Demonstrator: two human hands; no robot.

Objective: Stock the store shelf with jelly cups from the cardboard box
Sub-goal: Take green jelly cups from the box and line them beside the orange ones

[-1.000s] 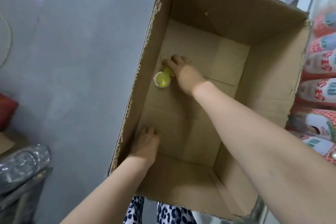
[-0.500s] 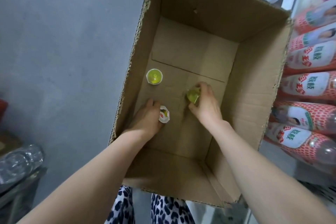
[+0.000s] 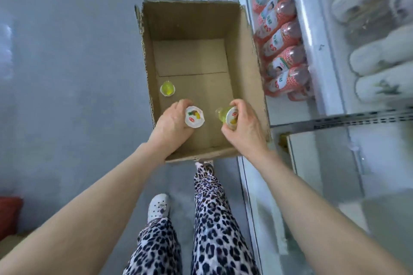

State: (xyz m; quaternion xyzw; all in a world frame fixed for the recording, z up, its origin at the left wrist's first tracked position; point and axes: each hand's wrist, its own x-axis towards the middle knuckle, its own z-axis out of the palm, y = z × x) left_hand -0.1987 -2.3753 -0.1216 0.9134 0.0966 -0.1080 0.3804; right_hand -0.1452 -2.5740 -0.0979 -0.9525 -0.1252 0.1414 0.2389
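Cups (image 3: 194, 116) (image 3: 226, 114) (image 3: 167, 88) three: left hand (image 3: 172, 123) holds one, right hand (image 3: 245, 123) one, box (image 3: 190, 20) one.

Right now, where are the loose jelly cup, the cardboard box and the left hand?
loose jelly cup (image 3: 167, 88): head view, yellow middle.
cardboard box (image 3: 190, 18): head view, far inner wall.
left hand (image 3: 170, 124): head view, its back.

Three jelly cups (image 3: 167, 88) (image 3: 194, 116) (image 3: 228, 114), one cardboard box (image 3: 190, 20), perhaps six bottles (image 3: 277, 42).
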